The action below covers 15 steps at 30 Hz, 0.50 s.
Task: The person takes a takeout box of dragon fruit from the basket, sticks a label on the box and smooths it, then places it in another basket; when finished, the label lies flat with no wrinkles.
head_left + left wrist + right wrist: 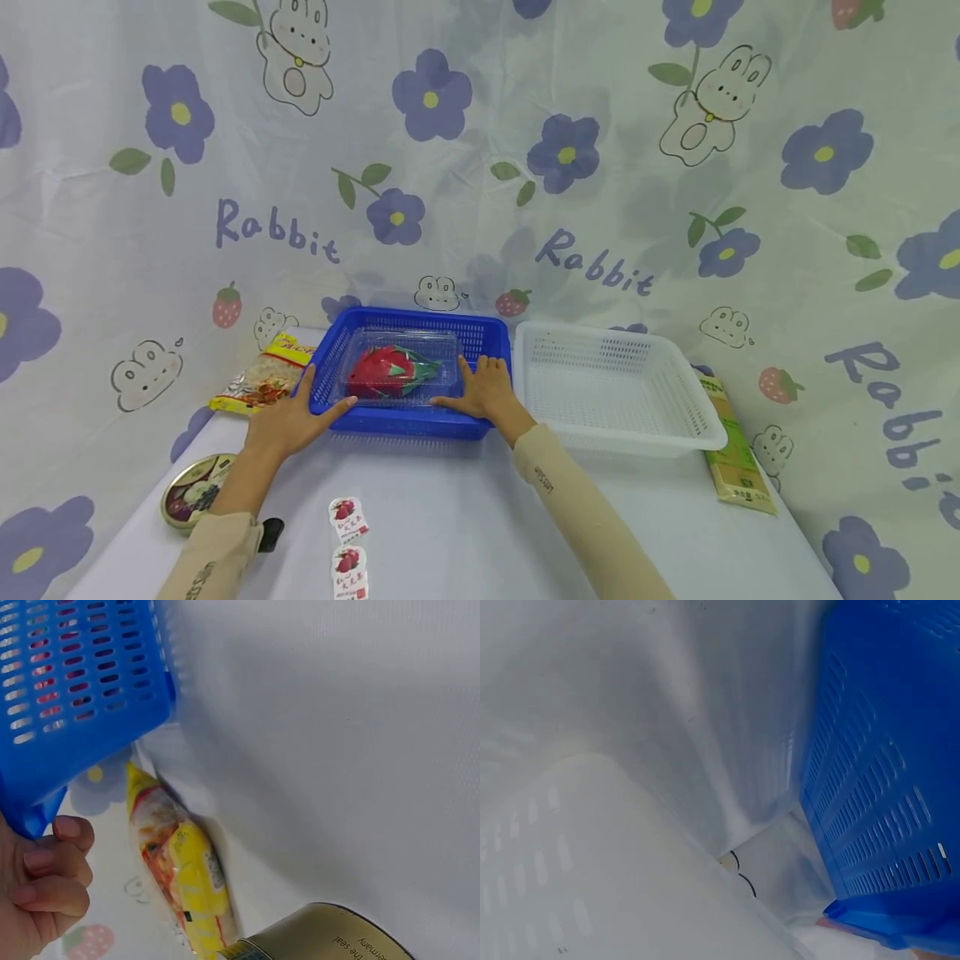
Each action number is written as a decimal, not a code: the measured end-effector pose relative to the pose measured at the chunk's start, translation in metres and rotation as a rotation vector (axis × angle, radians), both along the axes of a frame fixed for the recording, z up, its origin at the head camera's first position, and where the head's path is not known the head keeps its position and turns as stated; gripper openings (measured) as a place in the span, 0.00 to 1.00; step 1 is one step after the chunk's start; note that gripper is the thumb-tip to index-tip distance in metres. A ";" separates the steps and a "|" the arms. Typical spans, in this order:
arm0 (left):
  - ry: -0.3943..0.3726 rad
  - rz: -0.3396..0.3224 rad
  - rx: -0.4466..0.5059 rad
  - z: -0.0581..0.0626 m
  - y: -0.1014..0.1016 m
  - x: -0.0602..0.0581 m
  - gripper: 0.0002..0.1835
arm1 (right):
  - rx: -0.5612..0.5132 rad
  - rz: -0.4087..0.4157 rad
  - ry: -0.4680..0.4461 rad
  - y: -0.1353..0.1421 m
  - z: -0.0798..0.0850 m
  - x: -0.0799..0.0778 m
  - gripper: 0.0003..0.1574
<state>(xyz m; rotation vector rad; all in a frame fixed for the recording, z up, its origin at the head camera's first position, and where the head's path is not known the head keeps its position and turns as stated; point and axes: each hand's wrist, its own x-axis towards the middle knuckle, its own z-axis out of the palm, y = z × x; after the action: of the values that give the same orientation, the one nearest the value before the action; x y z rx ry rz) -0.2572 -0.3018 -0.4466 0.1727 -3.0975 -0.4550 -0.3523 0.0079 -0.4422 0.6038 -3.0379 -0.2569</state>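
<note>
At centre frame, the left hand (281,423) and right hand (489,393) grip opposite sides of a blue slotted plastic basket (412,422) holding a clear plastic box (446,348) with a red-and-green dragon fruit (386,371) inside. Uneven lifting could slide the box; drifting right could bump the white plastic basket (600,375).

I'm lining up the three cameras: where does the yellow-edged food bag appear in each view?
Head: the yellow-edged food bag is left of centre, just left of the blue basket.
Left wrist: mostly lower half, left of centre, near the gold tin.
Right wrist: not in it.
Shared landmark: the blue basket (left wrist: upper left; right wrist: right side).
</note>
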 end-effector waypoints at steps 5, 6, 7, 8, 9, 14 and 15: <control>-0.010 -0.005 0.013 0.000 0.000 -0.001 0.62 | -0.107 -0.020 -0.095 -0.002 -0.004 -0.003 0.72; -0.016 -0.005 0.017 0.000 0.000 -0.001 0.62 | -0.132 -0.023 -0.119 -0.003 -0.005 -0.004 0.72; -0.020 -0.004 0.019 0.000 0.000 -0.001 0.62 | -0.155 -0.026 -0.144 -0.003 -0.006 -0.005 0.73; -0.023 -0.003 0.021 -0.001 0.000 -0.001 0.62 | -0.178 -0.028 -0.164 -0.003 -0.007 -0.006 0.73; -0.026 -0.003 0.022 -0.001 0.000 -0.001 0.62 | -0.198 -0.030 -0.184 -0.004 -0.008 -0.007 0.73; -0.018 0.002 0.018 -0.003 -0.001 -0.001 0.62 | -0.332 -0.043 -0.307 -0.006 -0.012 -0.009 0.74; -0.018 0.001 0.017 -0.004 -0.002 -0.001 0.62 | -0.359 -0.046 -0.337 -0.007 -0.012 -0.009 0.74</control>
<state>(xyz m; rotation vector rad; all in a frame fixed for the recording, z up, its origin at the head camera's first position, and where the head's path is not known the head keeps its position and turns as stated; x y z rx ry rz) -0.2583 -0.3034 -0.4501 0.1797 -3.1115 -0.4833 -0.3610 0.0011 -0.4546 0.5994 -3.2885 0.4263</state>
